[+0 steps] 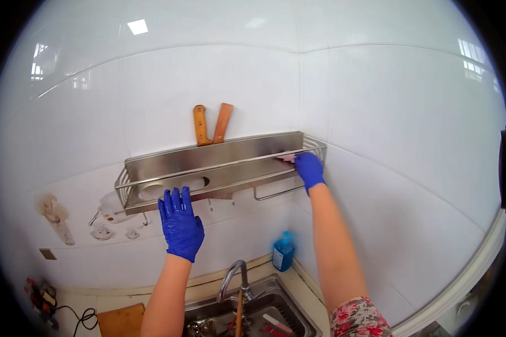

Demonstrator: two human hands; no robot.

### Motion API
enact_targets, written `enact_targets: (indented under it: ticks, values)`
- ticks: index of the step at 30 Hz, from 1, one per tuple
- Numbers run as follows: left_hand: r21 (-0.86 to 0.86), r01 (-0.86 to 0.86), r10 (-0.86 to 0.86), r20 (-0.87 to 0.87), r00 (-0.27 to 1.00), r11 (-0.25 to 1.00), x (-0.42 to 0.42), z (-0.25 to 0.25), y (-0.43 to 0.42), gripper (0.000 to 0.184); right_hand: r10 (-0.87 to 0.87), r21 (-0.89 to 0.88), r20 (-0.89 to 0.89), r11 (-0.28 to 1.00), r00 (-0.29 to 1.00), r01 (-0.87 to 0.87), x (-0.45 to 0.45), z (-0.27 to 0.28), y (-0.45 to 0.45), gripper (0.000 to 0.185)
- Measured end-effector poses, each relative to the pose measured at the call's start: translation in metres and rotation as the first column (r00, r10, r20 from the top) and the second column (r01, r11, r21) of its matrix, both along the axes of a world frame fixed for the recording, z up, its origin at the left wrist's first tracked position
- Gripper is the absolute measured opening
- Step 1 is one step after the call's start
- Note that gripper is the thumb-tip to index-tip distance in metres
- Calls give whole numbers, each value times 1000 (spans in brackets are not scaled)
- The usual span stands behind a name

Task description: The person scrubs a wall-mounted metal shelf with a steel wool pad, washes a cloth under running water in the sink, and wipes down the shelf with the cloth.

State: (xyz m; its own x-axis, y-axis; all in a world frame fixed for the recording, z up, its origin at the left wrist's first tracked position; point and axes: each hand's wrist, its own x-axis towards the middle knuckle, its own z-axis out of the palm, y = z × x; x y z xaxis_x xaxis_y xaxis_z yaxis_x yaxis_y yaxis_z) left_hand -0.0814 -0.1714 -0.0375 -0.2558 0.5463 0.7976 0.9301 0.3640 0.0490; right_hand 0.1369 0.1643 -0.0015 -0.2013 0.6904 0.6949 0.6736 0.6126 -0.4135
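Observation:
A metal wall shelf (pixel 219 153) with a front rail hangs on the tiled wall. My left hand (pixel 181 224), in a blue glove, is spread with its fingertips at the shelf's lower front edge, left of the middle. At the shelf's right end my right hand (pixel 311 170), also gloved in blue, reaches over the rail with its fingers round a pink cloth (pixel 287 158), only part of which shows. Two knives with wooden handles (pixel 200 124) stand behind the shelf's back plate, blades hidden. Two round holes show in the shelf's floor, near my left hand.
Below are a steel sink (pixel 278 283) with items in it, a curved faucet (pixel 234 275) and a blue soap bottle (pixel 283 251) in the corner. A wooden board (pixel 121 321) and a black cord (pixel 85 318) lie at the lower left. Hooks hang under the shelf.

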Motion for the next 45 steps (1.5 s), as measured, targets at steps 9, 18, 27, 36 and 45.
enact_targets:
  ticks: [9, 18, 27, 36, 45]
  values:
    - [-10, 90, -90, -40, 995, 996, 35, 1, 38, 84, 608, -52, 241, 786, 757, -615, -64, 23, -48, 32]
    - [-99, 51, -55, -36, 998, 994, 36, 5, 35, 82, -93, -32, -65, 995, 994, 91, -58, 22, 53, 17]
    - [-29, 67, -68, -50, 996, 997, 38, 2, 40, 80, 477, 397, 42, 798, 878, -453, -124, 33, -40, 10]
    - [-29, 42, -44, -63, 997, 999, 36, 1, 42, 81, 323, 77, -567, 937, 758, -342, -84, 39, 73, 31]
    - [-41, 8, -10, -47, 999, 999, 42, 1, 44, 78, -631, 913, 280, 408, 724, 2, -152, 24, -33, 37]
